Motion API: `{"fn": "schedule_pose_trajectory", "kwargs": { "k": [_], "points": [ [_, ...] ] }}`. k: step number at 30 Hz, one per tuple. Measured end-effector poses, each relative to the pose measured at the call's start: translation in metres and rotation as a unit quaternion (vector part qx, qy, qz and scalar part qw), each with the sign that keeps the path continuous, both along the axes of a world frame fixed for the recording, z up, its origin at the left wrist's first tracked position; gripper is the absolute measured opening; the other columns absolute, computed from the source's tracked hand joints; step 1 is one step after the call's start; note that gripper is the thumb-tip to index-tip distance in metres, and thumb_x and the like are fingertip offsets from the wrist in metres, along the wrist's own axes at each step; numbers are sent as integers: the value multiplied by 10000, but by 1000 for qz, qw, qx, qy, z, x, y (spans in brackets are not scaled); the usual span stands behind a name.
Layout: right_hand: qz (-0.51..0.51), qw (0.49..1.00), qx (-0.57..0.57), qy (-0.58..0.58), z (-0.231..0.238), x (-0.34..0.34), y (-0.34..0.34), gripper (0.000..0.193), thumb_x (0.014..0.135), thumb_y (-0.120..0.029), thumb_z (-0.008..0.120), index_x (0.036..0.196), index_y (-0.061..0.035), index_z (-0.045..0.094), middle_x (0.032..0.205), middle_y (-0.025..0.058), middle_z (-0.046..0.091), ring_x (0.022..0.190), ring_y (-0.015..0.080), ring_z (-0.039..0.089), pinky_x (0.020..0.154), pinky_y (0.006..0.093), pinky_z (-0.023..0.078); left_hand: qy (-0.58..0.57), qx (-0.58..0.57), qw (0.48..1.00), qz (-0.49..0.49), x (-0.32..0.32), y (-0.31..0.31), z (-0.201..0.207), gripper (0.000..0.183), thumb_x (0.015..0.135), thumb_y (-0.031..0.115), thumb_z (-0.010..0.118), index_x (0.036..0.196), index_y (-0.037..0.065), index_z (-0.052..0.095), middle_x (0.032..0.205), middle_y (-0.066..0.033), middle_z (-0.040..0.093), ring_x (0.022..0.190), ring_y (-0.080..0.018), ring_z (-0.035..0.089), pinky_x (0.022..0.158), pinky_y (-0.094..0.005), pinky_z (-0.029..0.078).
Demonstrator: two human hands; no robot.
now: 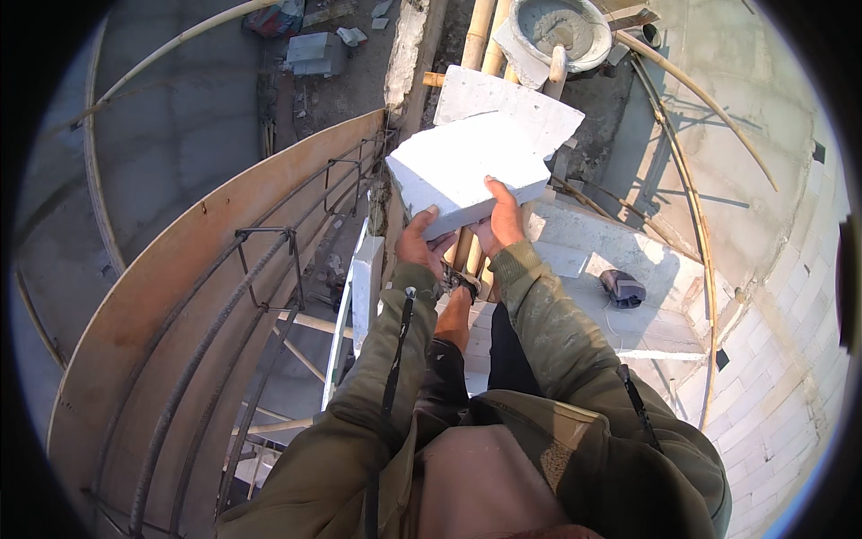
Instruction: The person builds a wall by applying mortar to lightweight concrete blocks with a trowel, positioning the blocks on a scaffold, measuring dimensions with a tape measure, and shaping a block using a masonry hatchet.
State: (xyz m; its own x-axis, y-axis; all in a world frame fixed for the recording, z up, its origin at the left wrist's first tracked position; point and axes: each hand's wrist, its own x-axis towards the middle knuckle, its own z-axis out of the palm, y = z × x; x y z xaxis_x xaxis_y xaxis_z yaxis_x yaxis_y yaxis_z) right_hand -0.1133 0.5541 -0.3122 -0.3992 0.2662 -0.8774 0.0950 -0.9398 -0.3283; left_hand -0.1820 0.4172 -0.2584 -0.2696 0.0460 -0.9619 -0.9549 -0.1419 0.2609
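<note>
Rebar cage (pixel 241 289) nr tan board (pixel 135 310), bamboo pole (pixel 709 278) at far R, dk bundle (pixel 624 288) on pale ledge (pixel 669 319)

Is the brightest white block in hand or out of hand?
In: the left hand and right hand hold the white block at its near side, thumbs against it.

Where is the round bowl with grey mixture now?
In the head view, the bowl is at top, right of centre, just beyond the white slab behind the held block.
</note>
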Motion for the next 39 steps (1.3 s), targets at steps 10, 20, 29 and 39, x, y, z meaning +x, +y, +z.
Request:
{"fn": "schedule_pose_trajectory", "kwargs": {
  "k": [10, 20, 29, 39],
  "points": [
    [325, 857, 186, -355, 80, -3, -141, 1046, 694, -356, 841, 1395, 94, 209, 1362, 353, 477, 1261, 486, 524, 1099, 505, 427, -288, 11, 957, -11, 81, -183, 101, 1101, 826, 572, 801, 1604, 66, 208, 1603, -285, 269, 1394, -464, 452, 1123, -710, 327],
    [707, 611, 272, -229, 156, -36, -228, 746, 941, -432, 456, 1441, 113, 363, 1488, 359, 451, 1389, 530, 419, 1174, 582, 295, -98, -143, 984, -30, 169, -455, 74, 705, 928, 287, 748, 1442, -105, 466, 1310, -279, 636, 1137, -390, 685, 802, -482, 622],
    [638, 715, 212, -191, 153, -13, -249, 677, 816, -440, 701, 1300, 26, 611, 1307, 221, 611, 1106, 391, 627, 859, 516, 539, 5, -310, 920, -242, 274, -334, 46, 715, 782, 507, 815, 1236, -26, 669, 1270, -264, 677, 1217, -403, 637, 1049, -443, 493],
    [684, 708, 93, -147, 69, -36, -254, 667, 848, -427, 631, 1431, -144, 472, 1416, 138, 541, 1276, 358, 545, 1014, 624, 413, 29, -307, 937, -165, 278, -241, 86, 683, 928, 393, 677, 1494, 99, 431, 1559, -192, 414, 1402, -409, 457, 1086, -677, 370]
  ]
}}
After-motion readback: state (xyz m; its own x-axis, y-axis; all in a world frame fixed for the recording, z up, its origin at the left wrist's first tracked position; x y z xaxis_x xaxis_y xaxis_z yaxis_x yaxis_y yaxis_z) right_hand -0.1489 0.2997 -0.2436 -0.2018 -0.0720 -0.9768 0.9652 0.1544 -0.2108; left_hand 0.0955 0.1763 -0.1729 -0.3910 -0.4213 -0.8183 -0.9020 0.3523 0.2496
